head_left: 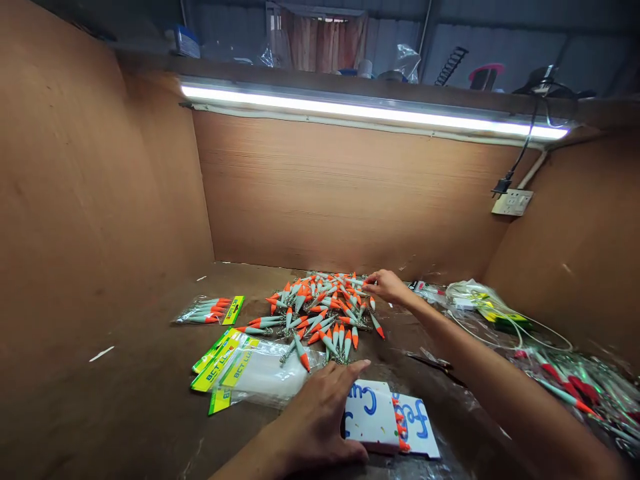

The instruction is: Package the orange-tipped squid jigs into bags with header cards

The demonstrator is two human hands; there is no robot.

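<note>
My left hand (327, 410) spans the left end of a white box (373, 413) with blue handwriting, thumb along the near side and forefinger along the far side. Orange tips show in a row at the box's right part. At the far right of a loose pile of squid jigs (320, 310), orange and pale grey with wire hooks at one end, my right hand (386, 287) has its fingertips pinched together on a jig (354, 283). Left of my left hand lie clear plastic bags (265, 370) with yellow-green header cards, overlapping.
A filled bag of jigs (207, 310) lies at the left. Scissors (433, 362) rest near my right forearm. More packets (480, 303), white cord and a heap of red and silvery lures (585, 387) are at the right. Wooden panels (340, 193) enclose the bench.
</note>
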